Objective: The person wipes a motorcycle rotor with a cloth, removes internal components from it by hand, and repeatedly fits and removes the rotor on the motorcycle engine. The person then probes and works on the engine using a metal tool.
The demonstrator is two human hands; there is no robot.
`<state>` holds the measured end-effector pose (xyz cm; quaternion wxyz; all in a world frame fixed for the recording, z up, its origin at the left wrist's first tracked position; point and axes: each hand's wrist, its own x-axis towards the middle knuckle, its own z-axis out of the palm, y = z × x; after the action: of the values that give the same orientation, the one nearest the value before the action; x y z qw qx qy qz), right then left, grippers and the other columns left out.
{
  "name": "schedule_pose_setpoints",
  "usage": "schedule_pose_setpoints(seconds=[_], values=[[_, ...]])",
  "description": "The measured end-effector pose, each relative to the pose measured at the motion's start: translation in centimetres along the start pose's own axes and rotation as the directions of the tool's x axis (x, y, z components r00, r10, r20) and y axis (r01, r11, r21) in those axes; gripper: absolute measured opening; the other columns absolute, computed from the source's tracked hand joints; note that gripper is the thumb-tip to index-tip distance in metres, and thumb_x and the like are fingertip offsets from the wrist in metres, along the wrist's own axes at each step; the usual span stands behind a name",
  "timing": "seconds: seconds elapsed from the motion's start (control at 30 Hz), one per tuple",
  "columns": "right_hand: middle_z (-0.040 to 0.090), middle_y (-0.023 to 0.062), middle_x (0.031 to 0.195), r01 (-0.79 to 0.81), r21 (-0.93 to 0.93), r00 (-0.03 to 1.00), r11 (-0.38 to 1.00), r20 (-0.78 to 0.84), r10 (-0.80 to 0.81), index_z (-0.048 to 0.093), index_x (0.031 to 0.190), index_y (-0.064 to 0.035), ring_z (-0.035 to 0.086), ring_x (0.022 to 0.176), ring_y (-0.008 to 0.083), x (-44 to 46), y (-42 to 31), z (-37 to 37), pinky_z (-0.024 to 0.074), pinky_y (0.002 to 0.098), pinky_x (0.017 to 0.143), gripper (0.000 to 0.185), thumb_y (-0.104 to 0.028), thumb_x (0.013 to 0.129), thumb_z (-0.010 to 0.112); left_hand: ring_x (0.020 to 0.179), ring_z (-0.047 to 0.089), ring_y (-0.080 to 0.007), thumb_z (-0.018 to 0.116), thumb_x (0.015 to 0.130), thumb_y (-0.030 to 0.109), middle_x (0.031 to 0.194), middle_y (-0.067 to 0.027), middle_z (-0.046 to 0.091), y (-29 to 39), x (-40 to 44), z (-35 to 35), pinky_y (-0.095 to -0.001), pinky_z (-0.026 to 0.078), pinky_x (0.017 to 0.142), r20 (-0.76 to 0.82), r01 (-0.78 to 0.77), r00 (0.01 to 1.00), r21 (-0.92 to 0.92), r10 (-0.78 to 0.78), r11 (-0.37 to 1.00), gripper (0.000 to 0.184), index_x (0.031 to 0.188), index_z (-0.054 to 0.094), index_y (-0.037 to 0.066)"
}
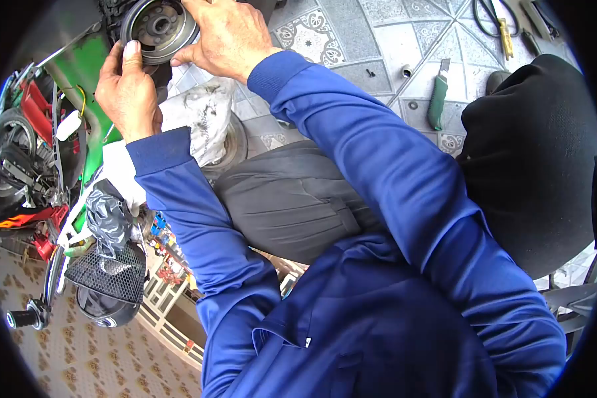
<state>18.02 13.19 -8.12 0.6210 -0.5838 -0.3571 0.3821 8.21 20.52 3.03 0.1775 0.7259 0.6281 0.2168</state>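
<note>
A round metal drum (159,30) with a central hub, which looks like an engine flywheel, sits at the top left of the view. My left hand (129,89) grips its lower left rim, thumb in front and fingers partly hidden beside it. Across the upper right side, my right hand (229,36) is closed around the rim, with the thumb low and the fingertips cut off by the frame's top edge. Below the drum lies a stained white cloth or bag (199,119), partly over a round metal piece (235,142). Whether the drum is attached behind is hidden.
On the patterned tile floor (358,36) lie a green-handled utility knife (438,96), a small metal socket (406,69), a dark screw (371,72) and a yellow-handled tool (506,40). A green panel (86,79) is at left, near a red motorcycle (36,113). Black fabric (530,166) covers something at right.
</note>
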Motion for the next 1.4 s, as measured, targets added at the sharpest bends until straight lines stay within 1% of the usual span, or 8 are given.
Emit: schedule_pose_setpoints(seconds=[0.53,0.8,0.9,1.07,1.13,1.27,1.33,1.4], values=[[0.061,0.025,0.109,0.064,0.036,0.996,0.997,-0.064,-0.062,0.031,0.155,-0.0082,0.065,0.095,0.0454,-0.4,0.7,0.9,0.0537,0.0501,0.081,0.109,-0.028,0.067,0.091,0.078,0.064,-0.0127,0.076,0.092,0.015,0.095,-0.0124,0.072,0.1,-0.4,-0.4,-0.0252,0.053,0.069,-0.002,-0.028,1.0,-0.013,0.028,1.0,0.044,0.125,0.063,-0.011],[0.061,0.0252,0.108,-0.054,0.06,0.998,0.997,-0.007,0.054,0.029,0.156,-0.0074,0.064,0.096,0.0461,-1.0,-0.4,0.8,0.0532,0.0508,0.081,0.11,-0.03,0.067,0.09,0.084,0.065,-0.0147,0.076,0.091,0.015,0.1,-0.0139,0.072,0.0,0.1,-1.3,-0.0264,0.053,0.077,0.025,-0.057,0.998,0.025,0.057,0.998,0.044,0.124,0.064,-0.011],[0.06,0.0256,0.107,-0.04,0.05,0.996,0.998,-0.08,0.044,0.04,0.151,-0.0054,0.069,0.09,0.0436,-2.1,-0.1,2.6,0.0561,0.0485,0.078,0.112,-0.047,0.06,0.092,0.09,0.066,-0.0166,0.075,0.092,0.015,0.106,-0.015,0.072,0.2,0.6,-1.9,-0.0278,0.053,0.081,0.059,-0.078,0.995,0.049,0.075,0.996,0.043,0.125,0.064,-0.01],[0.06,0.0249,0.106,-0.002,0.043,0.986,0.999,-0.164,0.009,0.039,0.152,-0.0053,0.069,0.091,0.043,-2.7,0.1,3.1,0.0561,0.0475,0.078,0.113,-0.045,0.061,0.093,0.099,0.067,-0.0193,0.071,0.095,0.016,0.115,-0.017,0.07,-1.2,1.0,-2.1,-0.0296,0.053,0.086,0.105,-0.124,0.988,0.088,0.115,0.988,0.041,0.128,0.064,-0.008],[0.06,0.0248,0.106,-0.014,0.048,0.986,0.999,-0.167,0.022,0.038,0.152,-0.0052,0.069,0.091,0.0427,-2.9,0.1,3.2,0.0561,0.0471,0.079,0.114,-0.045,0.06,0.093,0.101,0.067,-0.0202,0.07,0.096,0.017,0.114,-0.0171,0.07,-1.1,0.9,-1.7,-0.0303,0.053,0.088,0.108,-0.026,0.994,0.017,0.024,1.0,0.04,0.127,0.065,-0.008],[0.06,0.0259,0.107,-0.017,0.059,0.98,0.998,-0.198,0.028,0.038,0.152,-0.0029,0.069,0.092,0.0425,-2.7,-0.4,3.2,0.0561,0.0469,0.08,0.115,-0.043,0.06,0.094,0.1,0.067,-0.0199,0.069,0.096,0.017,0.115,-0.0164,0.07,-0.8,1.3,-1.1,-0.0306,0.052,0.088,0.091,-0.022,0.996,-0.024,0.024,0.999,0.037,0.125,0.067,-0.007],[0.06,0.0263,0.107,-0.025,0.065,0.979,0.998,-0.202,0.038,0.038,0.152,-0.0018,0.069,0.092,0.0425,-2.5,-0.8,3.0,0.0561,0.0471,0.08,0.116,-0.042,0.06,0.094,0.1,0.067,-0.0198,0.068,0.096,0.018,0.115,-0.0159,0.071,-0.3,1.3,-0.8,-0.0309,0.052,0.089,0.053,-0.078,0.996,0.081,0.074,0.994,0.035,0.122,0.068,-0.006],[0.06,0.025,0.109,-0.024,0.189,0.974,0.982,-0.218,0.066,0.029,0.156,-0.0064,0.064,0.097,0.0467,-2.3,-1.2,2.5,0.0529,0.0507,0.08,0.111,-0.029,0.067,0.091,0.1,0.067,-0.0202,0.068,0.096,0.018,0.115,-0.0163,0.071,0.1,1.5,-0.4,-0.0312,0.052,0.09,0.051,-0.09,0.995,0.078,0.086,0.993,0.036,0.122,0.068,-0.006]])
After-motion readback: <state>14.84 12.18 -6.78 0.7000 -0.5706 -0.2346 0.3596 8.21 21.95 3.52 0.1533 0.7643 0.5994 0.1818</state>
